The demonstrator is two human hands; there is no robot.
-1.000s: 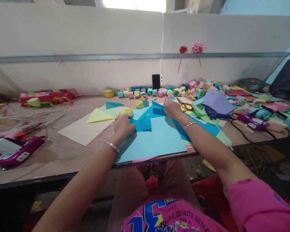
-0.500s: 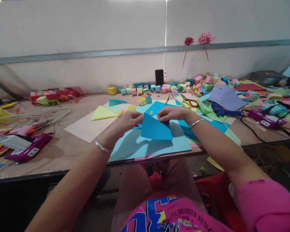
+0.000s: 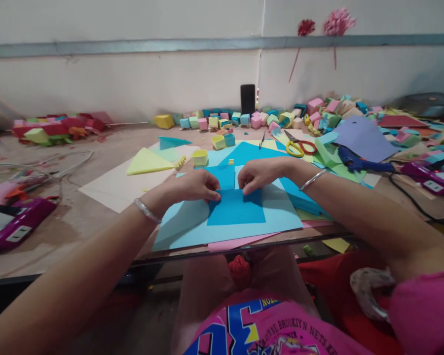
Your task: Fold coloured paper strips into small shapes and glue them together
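A small dark blue paper sheet [image 3: 237, 209] lies flat on a larger light blue sheet [image 3: 277, 217] at the table's near edge. My left hand [image 3: 192, 186] pinches its far edge at the left, fingers closed on the paper. My right hand [image 3: 259, 173] pinches the same edge at the right, fingers curled onto it. Both wrists wear silver bangles. A pink sheet [image 3: 233, 242] peeks out under the light blue one.
Yellow-handled scissors [image 3: 298, 145] and a blue glue gun [image 3: 355, 161] lie to the right. Several small paper cubes [image 3: 222, 121] line the back wall beside a black phone [image 3: 247, 98]. A yellow triangle [image 3: 146, 161] and purple devices [image 3: 15, 228] lie to the left. Cables run on both sides.
The dark blue paper, first gathered far out on the table, was lifted in both hands and now lies flat near the edge, with both hands pinching its far edge. The camera tilted down.
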